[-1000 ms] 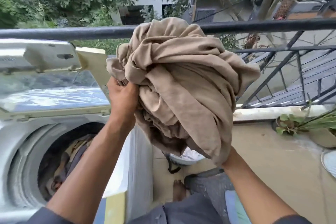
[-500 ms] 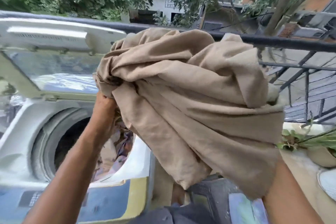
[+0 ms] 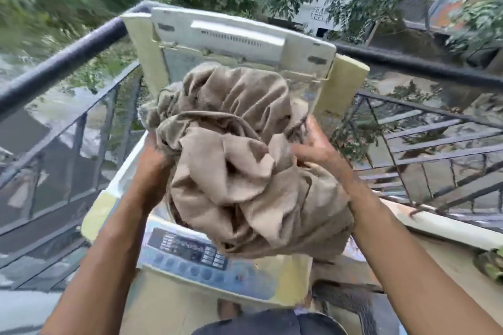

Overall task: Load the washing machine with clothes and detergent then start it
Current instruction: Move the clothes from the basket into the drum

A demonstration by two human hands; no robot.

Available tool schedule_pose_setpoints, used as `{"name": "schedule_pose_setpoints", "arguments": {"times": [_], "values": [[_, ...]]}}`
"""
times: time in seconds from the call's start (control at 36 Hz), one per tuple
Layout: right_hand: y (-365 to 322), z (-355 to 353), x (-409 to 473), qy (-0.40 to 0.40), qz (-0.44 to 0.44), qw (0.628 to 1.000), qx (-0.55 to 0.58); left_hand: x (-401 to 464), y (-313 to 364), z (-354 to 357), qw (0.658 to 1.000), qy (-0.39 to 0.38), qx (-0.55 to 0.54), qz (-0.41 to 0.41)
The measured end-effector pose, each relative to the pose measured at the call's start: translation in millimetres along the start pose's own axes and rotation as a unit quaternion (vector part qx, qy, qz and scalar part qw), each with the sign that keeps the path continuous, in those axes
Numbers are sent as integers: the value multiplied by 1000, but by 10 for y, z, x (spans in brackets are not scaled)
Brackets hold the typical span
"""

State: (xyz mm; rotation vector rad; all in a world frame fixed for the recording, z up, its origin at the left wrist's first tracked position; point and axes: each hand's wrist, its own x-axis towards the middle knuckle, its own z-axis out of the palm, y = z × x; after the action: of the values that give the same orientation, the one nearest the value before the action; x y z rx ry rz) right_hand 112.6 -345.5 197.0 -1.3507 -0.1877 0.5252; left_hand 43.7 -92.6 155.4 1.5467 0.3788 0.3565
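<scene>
A big bundle of beige cloth [image 3: 239, 160] sits over the open top of a white and pale-yellow top-loading washing machine [image 3: 190, 299] and hides the drum. My left hand [image 3: 153, 160] grips the bundle's left side. My right hand [image 3: 317, 144] presses on its right side with the fingers spread over the fabric. The machine's lid [image 3: 234, 41] stands raised behind the bundle. The control panel [image 3: 190, 250] with its buttons lies along the near edge, partly covered by hanging cloth. No detergent is in view.
A black metal railing [image 3: 68, 51] runs close behind and to both sides of the machine on a balcony. A low ledge [image 3: 435, 223] lies to the right, with a potted plant [image 3: 492, 266] at the far right edge. Trees and buildings lie beyond.
The bundle has gone from the right of the machine, held high, to directly over its opening and lower. My view has swung to face the machine squarely.
</scene>
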Motion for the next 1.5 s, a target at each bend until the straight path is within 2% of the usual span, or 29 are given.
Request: {"name": "schedule_pose_setpoints", "arguments": {"times": [0.08,0.17,0.31,0.36,0.44,0.5,0.56,0.61,0.67,0.72,0.83,0.89,0.94,0.97,1.03,1.11,1.19,1.28,1.36,1.5], "values": [[68,210,259,-12,-30,993,-117,76,-61,-128,998,-26,42,32],[204,365,529,-12,-97,961,-257,208,-327,-363,994,-61,93,24],[692,461,944,12,-157,881,-446,542,-866,-688,966,-121,221,62],[963,399,1038,-4,-125,847,-517,634,-1061,-772,938,-146,306,73],[1421,277,1077,-31,-47,782,-621,675,-1305,-831,869,-204,448,52],[1732,169,1077,-89,10,717,-692,674,-1414,-814,809,-229,539,58],[1998,54,1057,-165,82,664,-724,679,-1497,-757,755,-279,594,15],[2181,-36,1039,-225,147,631,-727,702,-1595,-697,723,-320,609,-55],[2277,-60,1036,-261,186,607,-727,717,-1714,-602,710,-303,631,-76],[2309,-10,1032,-249,188,605,-733,713,-1790,-490,728,-232,645,-29],[2368,146,1019,-114,96,628,-763,747,-1841,-307,791,-138,592,74],[2434,203,1036,-63,37,642,-763,811,-1907,-256,807,-169,562,67],[2504,249,1087,-44,-5,655,-754,879,-2056,-210,806,-221,548,44],[2539,264,1125,-51,-2,665,-745,914,-2147,-179,793,-247,557,24],[2592,269,1211,-88,36,671,-735,992,-2325,-109,741,-295,602,-33],[2775,156,1325,-160,134,646,-734,1066,-2661,-57,687,-355,619,-136],[2992,-36,1369,-221,247,607,-722,1060,-2770,47,641,-412,615,-200],[3119,-171,1387,-289,340,555,-702,1013,-2745,194,593,-456,624,-226],[3225,-208,1428,-345,389,513,-683,929,-2765,283,541,-496,632,-247],[3227,-161,1522,-391,417,513,-640,815,-2876,352,494,-513,642,-286]]}}
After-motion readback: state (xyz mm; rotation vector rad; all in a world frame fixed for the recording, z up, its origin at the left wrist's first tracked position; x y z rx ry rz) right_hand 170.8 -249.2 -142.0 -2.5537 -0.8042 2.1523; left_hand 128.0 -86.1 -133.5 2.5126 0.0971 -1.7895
